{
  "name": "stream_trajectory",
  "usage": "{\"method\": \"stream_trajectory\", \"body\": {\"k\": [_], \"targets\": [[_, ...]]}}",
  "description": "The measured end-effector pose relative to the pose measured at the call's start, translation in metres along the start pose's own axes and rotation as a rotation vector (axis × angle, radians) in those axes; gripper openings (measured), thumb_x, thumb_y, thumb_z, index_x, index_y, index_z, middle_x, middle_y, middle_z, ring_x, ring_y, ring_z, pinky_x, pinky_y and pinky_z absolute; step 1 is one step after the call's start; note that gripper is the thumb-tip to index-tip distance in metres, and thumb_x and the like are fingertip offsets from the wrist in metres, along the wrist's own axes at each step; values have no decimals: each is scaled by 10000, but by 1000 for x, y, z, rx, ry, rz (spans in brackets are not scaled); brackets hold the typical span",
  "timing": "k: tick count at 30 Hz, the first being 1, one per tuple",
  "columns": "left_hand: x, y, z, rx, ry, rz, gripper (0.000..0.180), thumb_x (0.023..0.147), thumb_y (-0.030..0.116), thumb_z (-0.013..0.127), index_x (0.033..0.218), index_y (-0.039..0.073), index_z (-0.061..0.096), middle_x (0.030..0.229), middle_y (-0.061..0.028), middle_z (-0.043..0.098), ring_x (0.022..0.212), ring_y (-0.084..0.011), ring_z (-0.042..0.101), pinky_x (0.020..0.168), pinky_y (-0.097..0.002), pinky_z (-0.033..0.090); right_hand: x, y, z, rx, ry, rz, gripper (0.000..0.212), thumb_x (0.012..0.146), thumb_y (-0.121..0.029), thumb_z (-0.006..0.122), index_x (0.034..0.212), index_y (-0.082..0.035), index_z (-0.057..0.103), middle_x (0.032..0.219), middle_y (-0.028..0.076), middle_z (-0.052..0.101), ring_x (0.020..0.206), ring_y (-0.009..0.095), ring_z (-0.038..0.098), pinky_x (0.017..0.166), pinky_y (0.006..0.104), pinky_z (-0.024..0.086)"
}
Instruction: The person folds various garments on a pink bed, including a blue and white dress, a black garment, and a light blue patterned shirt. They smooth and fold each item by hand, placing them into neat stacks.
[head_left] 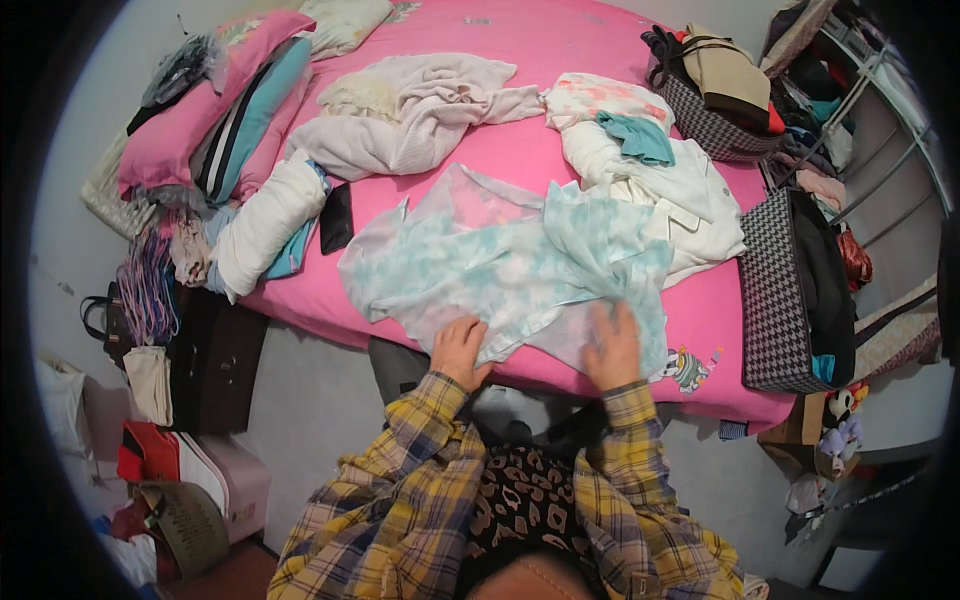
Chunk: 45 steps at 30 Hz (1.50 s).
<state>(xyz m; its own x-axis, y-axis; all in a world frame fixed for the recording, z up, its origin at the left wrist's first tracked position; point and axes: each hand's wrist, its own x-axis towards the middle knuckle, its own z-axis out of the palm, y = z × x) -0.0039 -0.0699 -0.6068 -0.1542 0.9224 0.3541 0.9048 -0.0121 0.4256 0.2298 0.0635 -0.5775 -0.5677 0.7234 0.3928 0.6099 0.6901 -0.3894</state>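
A sheer, pale blue-and-white garment (500,255) lies spread and wrinkled across the near part of the pink bed (700,385). My left hand (460,350) rests at its near edge, fingers stretched forward on the cloth. To the right, my right hand (612,345) lies on the same garment with its fingers apart, slightly blurred. Neither hand appears to grip the fabric. The garment's right end touches a pile of white clothes (700,230), with a teal cloth (640,138) on top.
Beyond the garment lies a crumpled pale pink blanket (420,120). On the left are a rolled white cloth (270,225), a black flat item (337,218) and stacked pink pillows (200,140). Houndstooth storage boxes (775,290) stand at the right. A dark suitcase (215,360) is on the floor.
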Motion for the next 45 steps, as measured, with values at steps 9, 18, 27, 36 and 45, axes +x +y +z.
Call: {"method": "stream_trajectory", "body": {"k": [9,18,27,36,45], "targets": [[-20,-44,-30,-332,192,-154,199,687,28,628,885,30,606,814,-128,593,763,-312,587,664,-354,472,-55,139,-53,-247,370,718,686,693,-142,622,1310,22,373,1342,328,322,1249,447,323,1051,483,254],[-28,-54,-80,-842,320,-414,126,801,21,618,925,-2,617,824,-9,615,775,-74,558,694,-230,452,-22,95,-22,-69,204,333,428,713,-104,602,1126,-8,544,1145,225,536,1072,366,504,897,424,401],[-40,-138,-116,-395,578,-627,216,810,51,560,1016,0,599,978,-69,610,891,-161,566,808,-289,436,-42,148,-47,-26,473,733,222,734,-33,536,937,15,610,900,176,611,822,324,595,731,390,491],[61,-10,-20,-287,300,43,290,741,58,616,1025,20,578,1082,-171,571,980,-346,558,854,-396,455,33,92,-24,267,396,366,342,754,-96,591,1077,11,557,1010,171,578,946,311,555,800,369,464],[111,6,54,-392,5,-357,296,725,177,701,952,10,613,826,-125,625,743,-239,589,719,-317,468,70,80,-6,293,323,587,260,714,-216,667,896,-35,626,745,108,601,649,225,564,611,352,448]]}}
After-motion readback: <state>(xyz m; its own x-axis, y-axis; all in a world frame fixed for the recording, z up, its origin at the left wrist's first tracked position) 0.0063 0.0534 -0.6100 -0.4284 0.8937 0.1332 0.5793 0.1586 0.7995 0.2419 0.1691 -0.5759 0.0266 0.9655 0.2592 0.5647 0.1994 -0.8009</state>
